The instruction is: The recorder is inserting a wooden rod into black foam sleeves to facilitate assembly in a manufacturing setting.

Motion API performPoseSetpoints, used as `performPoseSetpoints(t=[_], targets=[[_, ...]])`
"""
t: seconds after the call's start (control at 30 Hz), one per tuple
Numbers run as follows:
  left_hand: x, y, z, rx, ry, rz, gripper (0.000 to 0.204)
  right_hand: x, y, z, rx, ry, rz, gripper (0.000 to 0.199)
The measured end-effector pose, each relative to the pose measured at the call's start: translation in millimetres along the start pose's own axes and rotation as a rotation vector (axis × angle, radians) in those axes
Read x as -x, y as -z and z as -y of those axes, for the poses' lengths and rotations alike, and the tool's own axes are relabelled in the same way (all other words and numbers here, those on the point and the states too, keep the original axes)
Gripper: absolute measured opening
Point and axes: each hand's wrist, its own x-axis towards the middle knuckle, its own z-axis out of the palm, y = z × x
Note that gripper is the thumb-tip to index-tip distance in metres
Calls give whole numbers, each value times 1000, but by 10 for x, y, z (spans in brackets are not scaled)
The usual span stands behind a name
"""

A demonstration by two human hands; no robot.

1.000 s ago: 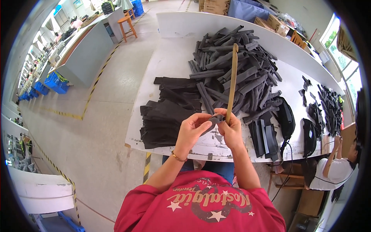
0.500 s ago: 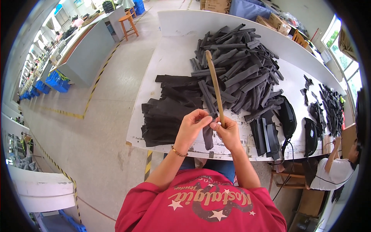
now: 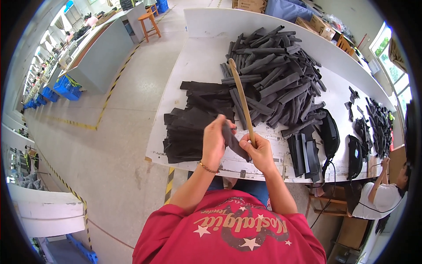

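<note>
My right hand (image 3: 259,154) is closed around the lower end of a long wooden stick (image 3: 242,94), which points away from me and has a slightly bent tip. A dark grey fabric tube (image 3: 234,143) lies slantwise in my left hand (image 3: 213,141), whose fingers curl about its upper part. The tube's lower end reaches the thumb of my right hand. Left of my hands, flat black fabric pieces (image 3: 187,130) lie stacked in overlapping rows. Beyond the stick rises a large heap of dark grey fabric tubes (image 3: 281,72).
A white table (image 3: 173,88) with a raised back panel (image 3: 263,24) carries everything. To the right lie folded dark strips (image 3: 303,154), two black mesh pouches (image 3: 329,134) and more dark pieces (image 3: 378,123). A person in white (image 3: 380,198) sits at the far right.
My left hand has shifted left and turned, parting from the stick. The fabric tube, hanging down beside my fingers before, now slants across between both hands. My right hand keeps the stick.
</note>
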Motion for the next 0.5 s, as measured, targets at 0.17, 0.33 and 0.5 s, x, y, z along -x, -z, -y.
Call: performPoseSetpoints(t=[0.17,0.33,0.5], targets=[[-77,0,73,220,-71,-154,44,-1,-99,-80,7,129,-96,17],[2,-92,-46,404,149,-320,52,20,-196,-386,133,-18,68,18],[-157,225,43,746,192,-33,44,120,-261,-413,126,-9,116,16]])
